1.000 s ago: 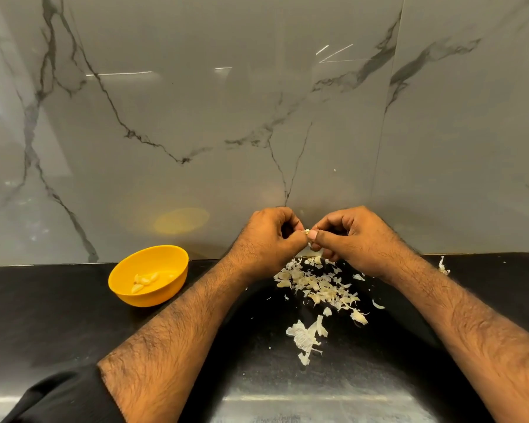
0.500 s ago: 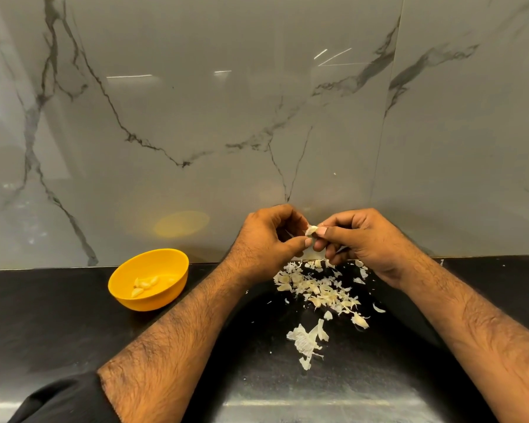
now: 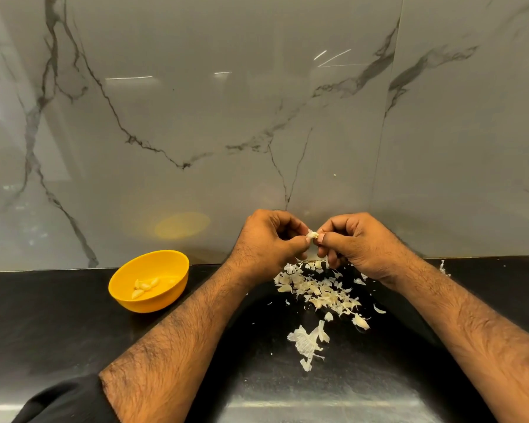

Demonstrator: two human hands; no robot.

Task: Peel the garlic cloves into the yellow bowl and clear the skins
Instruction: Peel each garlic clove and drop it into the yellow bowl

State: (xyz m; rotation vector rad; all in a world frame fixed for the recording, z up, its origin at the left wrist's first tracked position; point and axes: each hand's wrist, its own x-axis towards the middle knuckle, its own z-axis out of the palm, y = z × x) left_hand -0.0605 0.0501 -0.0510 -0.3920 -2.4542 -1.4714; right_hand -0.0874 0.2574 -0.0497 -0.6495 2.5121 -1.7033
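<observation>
— So where is the garlic clove [image 3: 312, 235]?
— Up off the counter [image 3: 58, 325], near its back edge. The left hand [image 3: 268, 244] and right hand [image 3: 359, 244] both pinch it with curled fingers.
— And the yellow bowl [image 3: 165, 300]?
— To the left, with peeled cloves [image 3: 145, 286] inside. The skins [image 3: 316, 291] lie under the hands.

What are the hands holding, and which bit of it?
A garlic clove. The left hand and the right hand each pinch one side of it with fingertips, above the skins. Which end is which is too small to tell.
</observation>
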